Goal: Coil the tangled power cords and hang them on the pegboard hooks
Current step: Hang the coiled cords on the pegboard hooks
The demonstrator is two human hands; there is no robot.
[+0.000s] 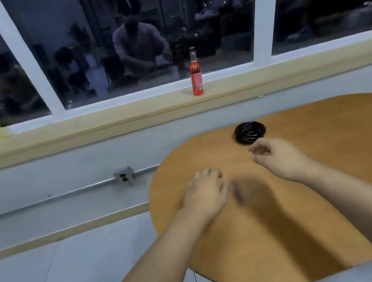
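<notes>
Forearms (151, 259) are reaching out over the wooden desk (333, 164). Left hand (207, 191) is resting knuckles-up with fingers curling under. A dark blur (241, 193) is smearing just beside it, so I cannot tell its grip. Black coiled cord (249, 131) is lying near the desk's far edge. Right hand (279, 156) is hovering just beside it, fingers loosely curled, holding nothing.

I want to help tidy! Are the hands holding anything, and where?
The right hand seems to hold nothing; the black coil lies beyond it. The left hand is curled beside a dark blur; whether that is held cannot be told.
</notes>
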